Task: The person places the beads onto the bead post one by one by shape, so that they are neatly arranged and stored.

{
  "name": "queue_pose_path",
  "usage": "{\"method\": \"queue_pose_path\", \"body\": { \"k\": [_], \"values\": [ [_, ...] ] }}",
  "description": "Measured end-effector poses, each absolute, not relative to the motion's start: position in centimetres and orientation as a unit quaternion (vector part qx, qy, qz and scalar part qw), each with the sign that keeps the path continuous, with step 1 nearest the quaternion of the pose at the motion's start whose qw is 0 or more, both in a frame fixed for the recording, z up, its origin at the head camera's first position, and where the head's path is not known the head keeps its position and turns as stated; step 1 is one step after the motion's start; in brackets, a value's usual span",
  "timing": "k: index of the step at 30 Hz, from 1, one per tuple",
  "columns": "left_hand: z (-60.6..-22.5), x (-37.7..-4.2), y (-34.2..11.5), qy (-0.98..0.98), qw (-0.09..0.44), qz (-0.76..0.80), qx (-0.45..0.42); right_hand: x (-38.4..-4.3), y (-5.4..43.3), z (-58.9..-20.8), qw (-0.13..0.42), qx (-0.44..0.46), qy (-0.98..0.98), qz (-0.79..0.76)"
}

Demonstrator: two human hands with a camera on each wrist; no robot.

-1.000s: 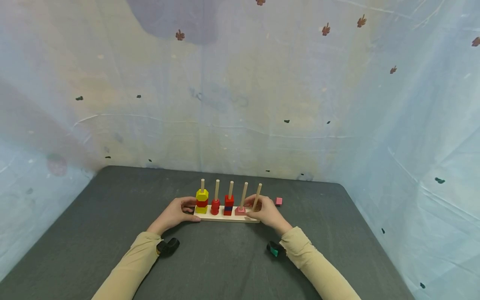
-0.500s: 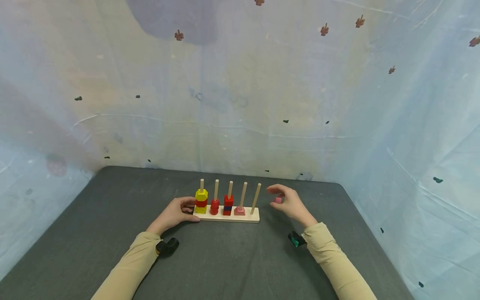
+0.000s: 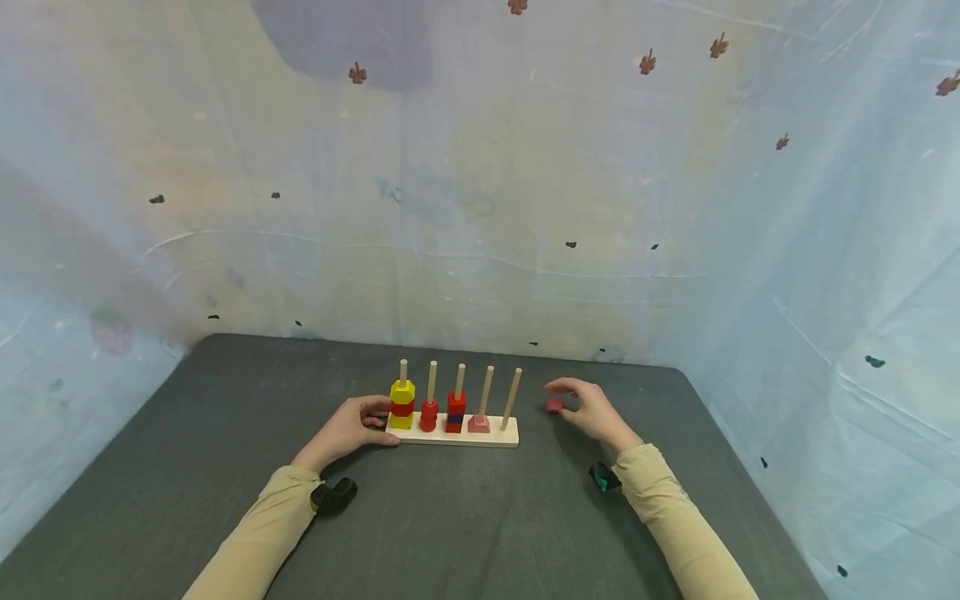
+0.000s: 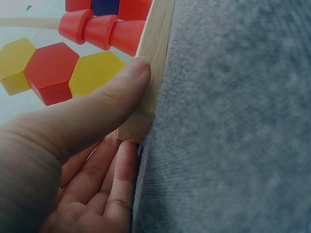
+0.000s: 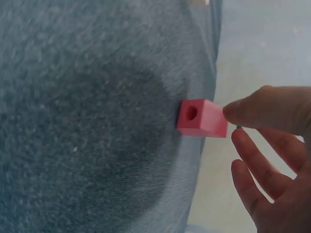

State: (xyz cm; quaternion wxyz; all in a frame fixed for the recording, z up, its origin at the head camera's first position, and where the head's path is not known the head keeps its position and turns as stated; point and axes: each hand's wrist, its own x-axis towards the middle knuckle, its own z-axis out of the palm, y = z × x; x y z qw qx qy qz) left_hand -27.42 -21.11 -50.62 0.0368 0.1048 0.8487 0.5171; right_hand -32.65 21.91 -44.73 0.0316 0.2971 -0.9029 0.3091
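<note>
A pale wooden peg board (image 3: 457,438) stands on the dark table, with several upright pegs. My left hand (image 3: 352,429) grips its left end; in the left wrist view the thumb lies on the front edge and the fingers are behind. Yellow and red hexagonal blocks (image 3: 402,396), red rounded pieces (image 3: 428,415), red and blue square blocks (image 3: 455,412) and a pink trapezoid block (image 3: 478,424) sit on pegs; the rightmost peg (image 3: 512,398) is bare. My right hand (image 3: 596,411) hovers around a loose pink block (image 5: 199,119) with a hole, fingers parted, thumb tip close to or touching it.
The dark cloth-covered table (image 3: 450,525) reaches back to a pale patterned curtain (image 3: 480,208), which also hangs on both sides. Black bands (image 3: 334,497) are worn at both wrists.
My right hand has left the right end of the peg board and moved right to the loose pink block, then lowered around it. My left hand has stayed on the board.
</note>
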Motion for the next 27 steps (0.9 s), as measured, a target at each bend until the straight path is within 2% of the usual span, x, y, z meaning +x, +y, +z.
{"method": "queue_pose_path", "body": {
  "k": [27],
  "values": [
    [-50.7, -27.4, -21.1, 0.847, 0.034, 0.519, 0.110, -33.6, 21.7, -45.6, -0.010, 0.265, -0.925, 0.271]
  ]
}}
